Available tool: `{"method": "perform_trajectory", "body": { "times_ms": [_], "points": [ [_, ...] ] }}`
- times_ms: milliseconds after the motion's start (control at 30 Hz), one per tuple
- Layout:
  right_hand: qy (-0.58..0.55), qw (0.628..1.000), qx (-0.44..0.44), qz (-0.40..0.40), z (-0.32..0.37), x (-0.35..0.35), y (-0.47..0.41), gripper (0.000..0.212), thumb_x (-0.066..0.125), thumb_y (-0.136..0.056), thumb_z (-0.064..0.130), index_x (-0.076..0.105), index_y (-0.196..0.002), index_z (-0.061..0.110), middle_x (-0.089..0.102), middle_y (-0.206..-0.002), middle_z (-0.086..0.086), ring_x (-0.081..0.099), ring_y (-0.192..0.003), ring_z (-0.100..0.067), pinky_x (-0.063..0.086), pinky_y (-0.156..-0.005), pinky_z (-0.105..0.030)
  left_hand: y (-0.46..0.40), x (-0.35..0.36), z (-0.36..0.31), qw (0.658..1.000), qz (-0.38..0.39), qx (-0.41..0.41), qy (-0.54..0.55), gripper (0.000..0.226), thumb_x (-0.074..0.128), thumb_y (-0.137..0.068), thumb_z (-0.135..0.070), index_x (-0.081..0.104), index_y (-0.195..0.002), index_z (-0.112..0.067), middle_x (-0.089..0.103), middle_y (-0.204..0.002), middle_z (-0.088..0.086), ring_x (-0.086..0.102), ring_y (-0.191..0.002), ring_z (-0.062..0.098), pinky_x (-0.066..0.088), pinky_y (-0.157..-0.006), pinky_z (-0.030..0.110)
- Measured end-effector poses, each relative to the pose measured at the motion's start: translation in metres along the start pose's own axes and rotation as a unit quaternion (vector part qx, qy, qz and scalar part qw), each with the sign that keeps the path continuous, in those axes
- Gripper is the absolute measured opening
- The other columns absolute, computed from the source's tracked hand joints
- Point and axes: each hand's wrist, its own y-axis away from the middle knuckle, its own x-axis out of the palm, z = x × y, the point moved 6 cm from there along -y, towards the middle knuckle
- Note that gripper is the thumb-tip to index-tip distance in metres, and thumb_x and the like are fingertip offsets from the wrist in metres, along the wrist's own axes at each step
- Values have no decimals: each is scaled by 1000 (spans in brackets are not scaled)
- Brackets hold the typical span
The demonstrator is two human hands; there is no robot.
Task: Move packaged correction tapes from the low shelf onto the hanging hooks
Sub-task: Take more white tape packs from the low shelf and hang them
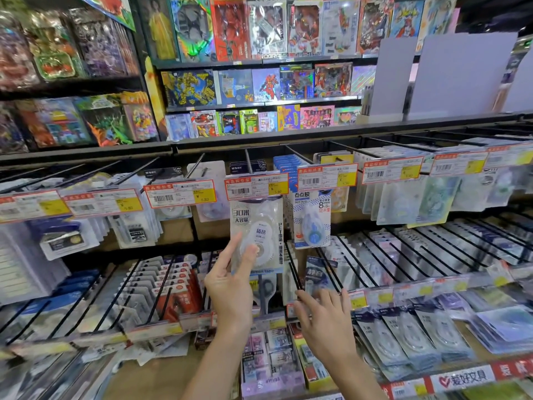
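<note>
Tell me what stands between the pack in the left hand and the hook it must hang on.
The left hand holds the correction tape pack upright just below its hook. The red-framed price tag at the hook's front end covers the pack's top edge, so the tag sits in the way; whether the pack is already threaded cannot be told.

Left hand (230, 280) raised with thumb and fingers pinching; right hand (324, 319) lower, fingers spread straight.

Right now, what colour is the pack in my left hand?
Mostly clear with white and a pale blue strip along the bottom of the pack, seen from the head view, held by the left hand.
</note>
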Motion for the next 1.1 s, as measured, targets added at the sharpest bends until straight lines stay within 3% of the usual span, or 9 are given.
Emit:
{"method": "perform_trajectory", "body": {
  "times_ms": [100, 267, 467, 567, 700, 867, 967, 1100],
  "points": [
    [-3, 1000, -2, 1, 0, 0, 0, 42, 39, -95, 51, 75, -106, 32, 63, -86, 4, 62, -91, -24, 26, -108, -48, 2, -4, 5, 1000, -8, -2, 10, 33, 77, -84, -13, 70, -109, -34, 70, -111, -20, 61, -104, -15, 48, -80, 5],
    [-10, 1000, 6, 14, -1, 2, 0, 41, 39, -95, 51, 73, -109, 34, 61, -87, 7, 62, -92, -21, 21, -111, -46, -5, -2, 13, 1000, -16, -14, 12, 33, 79, -82, -16, 71, -102, -40, 70, -108, -23, 60, -111, -12, 49, -83, 9],
    [-6, 999, 14, 35, -3, 5, 0, 45, 37, -96, 53, 74, -112, 34, 63, -90, 7, 62, -96, -21, 22, -110, -45, -16, -2, 23, 996, -92, -7, 4, 25, 84, -79, -21, 72, -96, -34, 74, -108, -10, 66, -110, 7, 53, -91, 25],
    [-7, 999, 15, 43, -4, 6, 0, 47, 34, -97, 55, 73, -113, 35, 63, -93, 8, 62, -98, -20, 22, -111, -45, -19, -1, 32, 995, -103, -10, 1, 29, 84, -78, -20, 70, -99, -36, 72, -112, -7, 66, -109, 6, 54, -90, 21],
    [-14, 999, 13, 36, -4, 5, 2, 49, 32, -98, 55, 72, -115, 34, 63, -93, 8, 61, -99, -20, 21, -112, -45, -28, -1, 42, 997, -70, 12, -33, 33, 83, -80, -18, 69, -102, -38, 69, -119, -3, 65, -112, 8, 54, -98, 30],
    [-16, 999, 14, 40, -4, 6, 3, 48, 33, -98, 55, 72, -117, 33, 63, -95, 8, 60, -102, -20, 20, -113, -46, -52, 2, 56, 996, -63, 14, -55, 33, 83, -80, -20, 70, -105, -37, 69, -117, -9, 64, -112, 4, 52, -99, 29],
    [-15, 999, 17, 43, -5, 8, 3, 50, 32, -98, 55, 73, -116, 32, 65, -96, 6, 62, -103, -22, 21, -113, -47, -68, 10, 65, 996, -67, 13, -63, 36, 82, -81, -19, 71, -113, -29, 67, -113, -14, 62, -105, -6, 51, -99, 26],
    [-10, 999, 16, 36, -4, 7, 1, 52, 32, -97, 56, 74, -113, 30, 65, -94, 5, 62, -101, -23, 24, -111, -49, -86, 19, 74, 993, -63, 16, -96, 45, 80, -83, -24, 68, -126, -18, 64, -114, -15, 58, -110, 3, 46, -100, 25]
  ]
}}
